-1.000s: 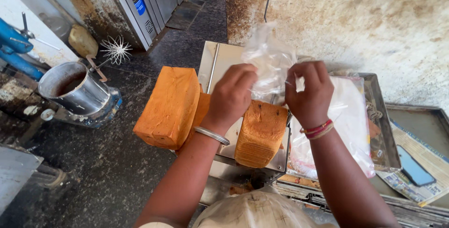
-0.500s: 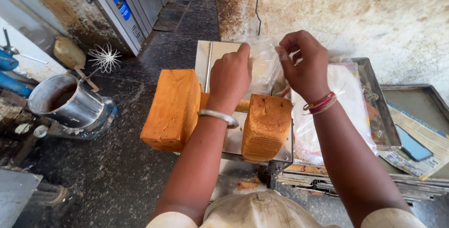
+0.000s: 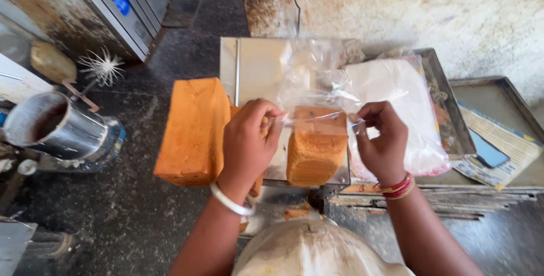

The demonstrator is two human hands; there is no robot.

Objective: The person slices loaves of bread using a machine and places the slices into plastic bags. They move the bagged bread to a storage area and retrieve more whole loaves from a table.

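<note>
Hands now lower, left hand [image 3: 249,145] and right hand [image 3: 381,140] each in pinched-shut grip on clear bag [image 3: 317,92] mouth over sliced loaf [image 3: 315,151].

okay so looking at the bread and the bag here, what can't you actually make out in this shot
Head view only:
- Loaf behind the left hand: that hand covers most of it, so its shape cannot be told.
- Sliced loaf: its top is veiled by the clear bag stretched to the right hand.
- Mixer bowl: inside is dark, contents unclear.
- Phone on the tray: too small for detail.
</note>
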